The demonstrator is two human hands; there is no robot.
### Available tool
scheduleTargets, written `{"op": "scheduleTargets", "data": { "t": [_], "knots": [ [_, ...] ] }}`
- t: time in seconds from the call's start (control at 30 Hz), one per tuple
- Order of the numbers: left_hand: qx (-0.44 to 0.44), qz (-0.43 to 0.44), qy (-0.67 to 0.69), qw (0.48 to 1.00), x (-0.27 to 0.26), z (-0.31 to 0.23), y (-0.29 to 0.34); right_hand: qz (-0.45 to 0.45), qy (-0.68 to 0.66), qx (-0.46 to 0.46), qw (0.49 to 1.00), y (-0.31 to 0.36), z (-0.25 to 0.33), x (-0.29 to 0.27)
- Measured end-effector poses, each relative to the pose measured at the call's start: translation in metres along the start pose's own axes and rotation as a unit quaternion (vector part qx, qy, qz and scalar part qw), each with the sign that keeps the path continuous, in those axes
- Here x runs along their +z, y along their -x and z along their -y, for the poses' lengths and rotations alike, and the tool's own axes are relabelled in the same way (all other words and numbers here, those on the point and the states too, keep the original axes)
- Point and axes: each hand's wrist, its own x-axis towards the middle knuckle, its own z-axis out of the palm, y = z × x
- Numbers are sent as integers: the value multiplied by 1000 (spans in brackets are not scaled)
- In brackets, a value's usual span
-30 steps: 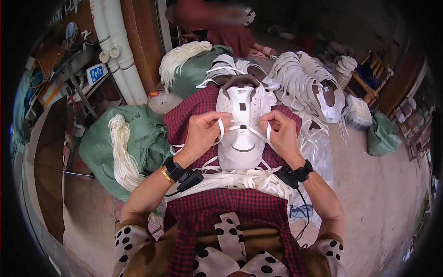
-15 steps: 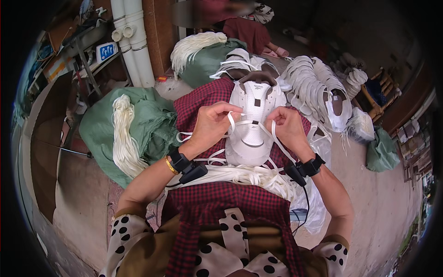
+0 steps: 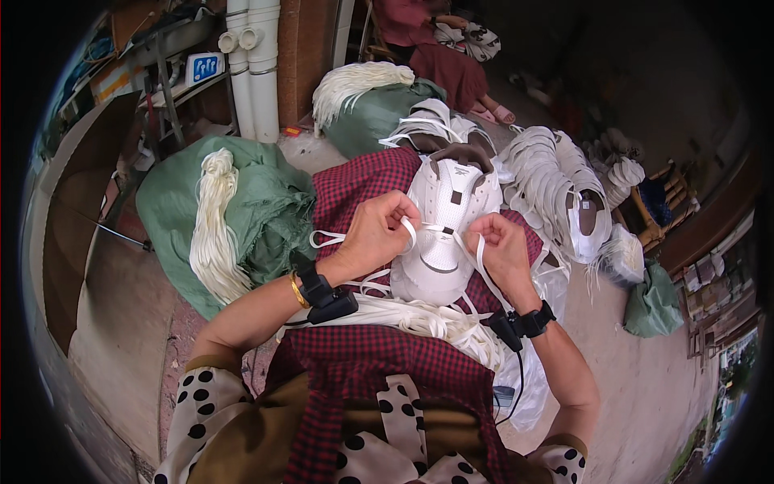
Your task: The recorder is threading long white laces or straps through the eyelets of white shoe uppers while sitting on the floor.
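A white shoe upper (image 3: 437, 270) lies before me on a red-and-black checked cloth (image 3: 363, 181), its toe toward me and its dark-lined collar away. A white shoelace (image 3: 409, 235) crosses its tongue low down, by the toe. My left hand (image 3: 377, 232) pinches the lace at the left side of the upper. On the right side, my right hand (image 3: 500, 246) is closed on the lace's other part, a loop hanging below the fingers. A pile of loose white laces (image 3: 403, 316) rests on my lap, below the toe.
Green sacks (image 3: 266, 218) stand at the left and behind, with lace bundles (image 3: 216, 234) on them. Rows of stacked shoe uppers (image 3: 536, 177) sit at the back right. A seated person (image 3: 443, 60) is beyond. White pipes (image 3: 262, 81) run up at the back left.
The view has shifted, moving the shoe and both hands slightly lower in it. Both hands still pinch the lace, and the left fingers are a little farther from the tongue.
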Motion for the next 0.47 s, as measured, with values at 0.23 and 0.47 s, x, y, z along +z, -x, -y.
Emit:
{"op": "scheduleTargets", "data": {
  "t": [0.23, 0.47],
  "knots": [
    [-20, 11, -59, 998, 2, -15, 1, 4, -13, -4, 1000, -1, -2, 0],
    [-17, 4, -73, 997, 10, -19, -7, 41, -51, 5, 998, -1, -1, -3]
  ]
}}
